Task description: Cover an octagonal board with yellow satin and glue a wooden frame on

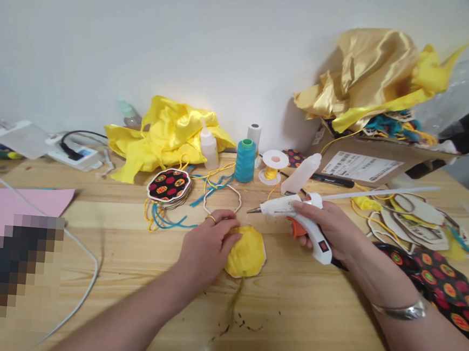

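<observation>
My right hand (330,229) grips a white hot glue gun (283,205) with an orange trigger. A long clear glue stick (383,192) sticks out of its back end, and its metal nozzle points left, above the table. My left hand (208,244) has its fingers closed at the upper left edge of a yellow fabric disc (248,255) with a pale scalloped rim, which lies on the table. A greenish cord hangs from the disc's lower edge. Just beyond my left fingertips lies a thin white scalloped ring (240,202).
Behind stand a teal thread spool (245,163), a yellow cord reel (275,162) and a squeeze bottle (209,149). Patterned scalloped pieces (168,185) are stacked left. A cardboard box (353,158) with gold fabric stands back right. A white cable (94,272) crosses the left side.
</observation>
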`<state>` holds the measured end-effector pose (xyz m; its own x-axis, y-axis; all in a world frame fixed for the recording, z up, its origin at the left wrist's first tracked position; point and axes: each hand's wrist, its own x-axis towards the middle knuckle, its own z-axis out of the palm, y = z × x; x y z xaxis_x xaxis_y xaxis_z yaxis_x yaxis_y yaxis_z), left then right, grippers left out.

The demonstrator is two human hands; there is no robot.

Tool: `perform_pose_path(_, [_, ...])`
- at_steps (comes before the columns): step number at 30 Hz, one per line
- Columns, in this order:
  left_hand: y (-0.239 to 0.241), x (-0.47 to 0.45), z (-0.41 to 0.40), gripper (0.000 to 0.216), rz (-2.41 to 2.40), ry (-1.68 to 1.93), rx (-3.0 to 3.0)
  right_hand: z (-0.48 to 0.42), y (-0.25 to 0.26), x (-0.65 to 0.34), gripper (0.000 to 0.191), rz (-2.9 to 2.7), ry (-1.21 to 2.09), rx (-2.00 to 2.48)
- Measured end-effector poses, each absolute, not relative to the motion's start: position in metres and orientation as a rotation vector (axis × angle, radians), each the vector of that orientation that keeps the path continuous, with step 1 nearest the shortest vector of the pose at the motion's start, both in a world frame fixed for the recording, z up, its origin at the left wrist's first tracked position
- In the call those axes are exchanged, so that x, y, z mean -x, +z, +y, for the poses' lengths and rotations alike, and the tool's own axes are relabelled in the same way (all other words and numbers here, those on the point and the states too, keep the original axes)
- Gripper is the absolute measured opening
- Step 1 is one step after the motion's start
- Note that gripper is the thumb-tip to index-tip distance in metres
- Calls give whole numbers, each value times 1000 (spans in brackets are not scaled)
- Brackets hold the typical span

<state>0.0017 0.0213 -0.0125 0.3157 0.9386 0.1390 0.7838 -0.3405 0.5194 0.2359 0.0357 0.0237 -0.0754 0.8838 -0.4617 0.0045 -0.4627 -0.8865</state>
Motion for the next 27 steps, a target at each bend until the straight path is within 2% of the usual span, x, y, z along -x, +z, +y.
perform_pose_path(21, [-12, -5, 21, 12, 1577, 561, -2252, 36, 22, -236, 26, -953, 1640, 1490])
perform_pose_path(27, [-10, -5, 19, 12, 1566, 557, -2239, 35, 21, -235, 33, -1031, 1634, 1498])
